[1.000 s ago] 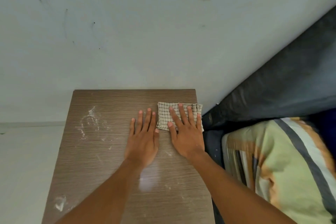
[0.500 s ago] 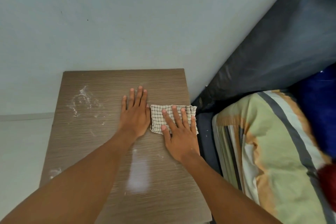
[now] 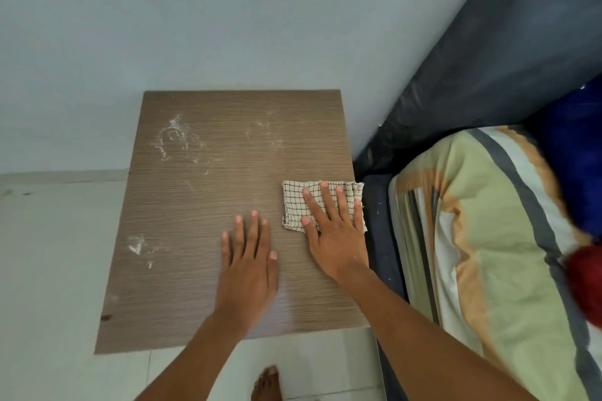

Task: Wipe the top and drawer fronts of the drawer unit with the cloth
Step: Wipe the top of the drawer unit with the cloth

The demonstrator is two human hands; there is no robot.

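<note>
I look straight down on the brown wood-grain top of the drawer unit (image 3: 202,205); its drawer fronts are hidden from this angle. White dusty smears lie at the top's back left, back middle and left side. A folded cream cloth with a dark grid (image 3: 294,205) lies at the top's right edge. My right hand (image 3: 335,231) presses flat on the cloth, fingers spread. My left hand (image 3: 247,267) rests flat on the bare wood just left of the cloth, fingers apart, holding nothing.
A pale wall (image 3: 228,26) stands behind the unit. A dark mattress edge (image 3: 488,58) and a striped green-and-orange pillow (image 3: 488,254) sit close on the right. White floor tiles (image 3: 49,270) lie to the left and front, with a bare foot (image 3: 267,384) below.
My right hand has slid the cloth along the right edge from the back toward the front. My left hand has moved forward too. More of the top's back part now shows.
</note>
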